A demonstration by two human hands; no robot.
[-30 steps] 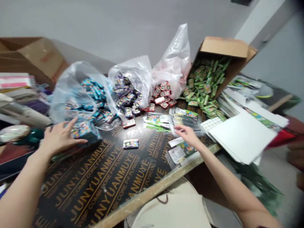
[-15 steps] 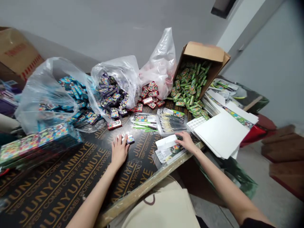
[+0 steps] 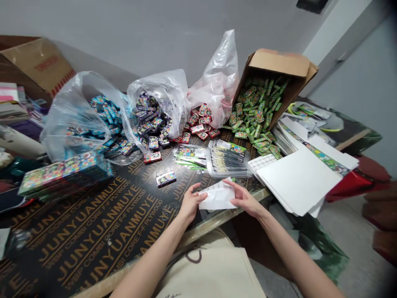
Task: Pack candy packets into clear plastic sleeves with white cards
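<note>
Black plywood surface (image 3: 93, 231) lies under everything. Cardboard box (image 3: 279, 62) of green packs stands well beyond the white paper packet (image 3: 217, 196); clear plastic bag (image 3: 71, 128) of blue packs lies farther left of it. Small card pack (image 3: 166, 179) sits near it, up-left. Left hand grip (image 3: 189, 203) and right hand grip (image 3: 246, 199) close narrowly on it, one each side.

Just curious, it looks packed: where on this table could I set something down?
The widest bare patch is the black plywood tabletop, between the long stack of packets and the left hand. A smaller one surrounds the lone packet below the bags. The back and right are crowded: plastic bags, the tipped cardboard box, and white sheets.
</note>
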